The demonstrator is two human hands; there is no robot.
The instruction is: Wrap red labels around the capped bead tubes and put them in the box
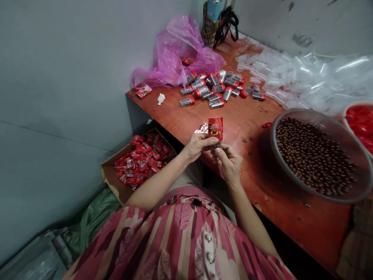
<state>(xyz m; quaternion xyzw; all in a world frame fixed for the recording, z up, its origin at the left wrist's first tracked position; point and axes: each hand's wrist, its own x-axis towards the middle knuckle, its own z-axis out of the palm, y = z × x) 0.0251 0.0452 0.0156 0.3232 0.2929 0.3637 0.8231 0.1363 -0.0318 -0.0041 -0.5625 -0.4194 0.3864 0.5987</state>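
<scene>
Both my hands meet over the near edge of the table, closed on small things. Between the thumb and fingers of my left hand (199, 147) is a flat red printed packet (215, 126), held upright. My right hand (230, 161) pinches a small clear tube with dark contents (215, 147), just below the packet; my fingers partly cover it, and I cannot tell whether it is inside the packet. Another red-and-white printed packet (201, 128) shows behind my left fingers. Farther back lie several filled tubes with red caps (215, 89).
A big bowl of brown balls (314, 155) stands at right, beside a tub of red caps (361, 124). Clear empty tubes (309, 77) are heaped behind. A pink plastic bag (177, 50) lies at the back left. Below the table edge sits a cardboard box (109, 169) of red packets.
</scene>
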